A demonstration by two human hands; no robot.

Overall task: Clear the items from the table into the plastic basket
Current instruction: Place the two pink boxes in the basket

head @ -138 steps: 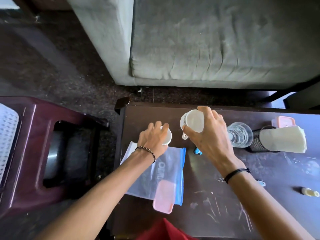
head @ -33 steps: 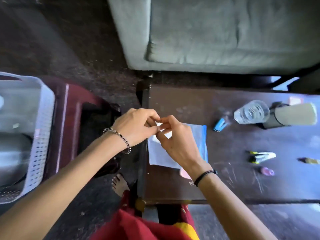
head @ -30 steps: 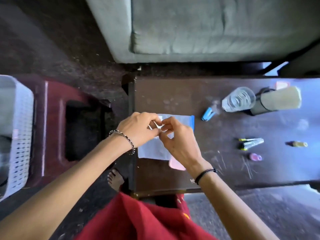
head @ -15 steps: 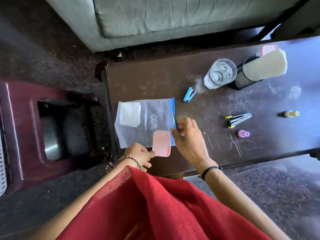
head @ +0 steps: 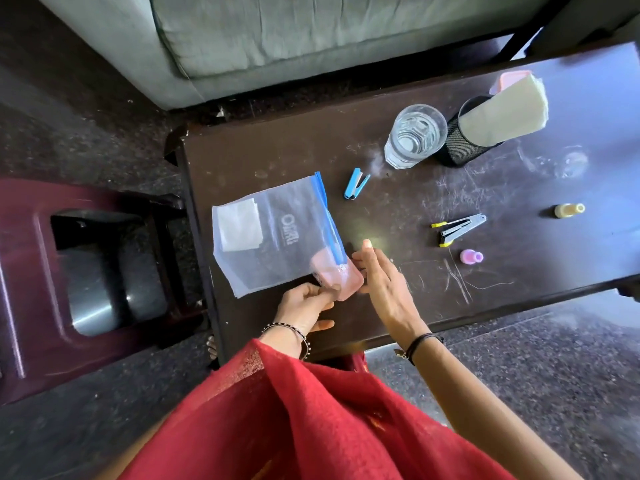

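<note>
The left hand point(head: 304, 306) pinched the near edge of a pink lid point(head: 341, 280) that lay half under the corner of the zip bag point(head: 277, 233), while the right hand point(head: 381, 282) hovered just right of that bag with fingers loose and spread, grasping nothing. Taking the zip bag as landmark: it lay flat at the left end of the table point(head: 398, 306), a white folded paper point(head: 240, 228) visible inside it; a blue stapler point(head: 356, 183) sat just beyond its blue seal edge, a glass of water point(head: 414, 136) and a mesh holder point(head: 465, 140) with a paper roll stood farther beyond and to the right, and a staple remover point(head: 459, 228), a small pink bottle point(head: 471, 256) and a yellow bottle point(head: 569, 210) lay well to its right. The plastic basket was not in view; only a maroon stool point(head: 34, 271) showed left of the bag. The risks seemed plain: pulling the lid out could drag the bag with it off the table's left edge, since the bag overhung that edge slightly; the thin pinch might slip; and a hurried reach past the bag could tip the glass and wet the papers.
</note>
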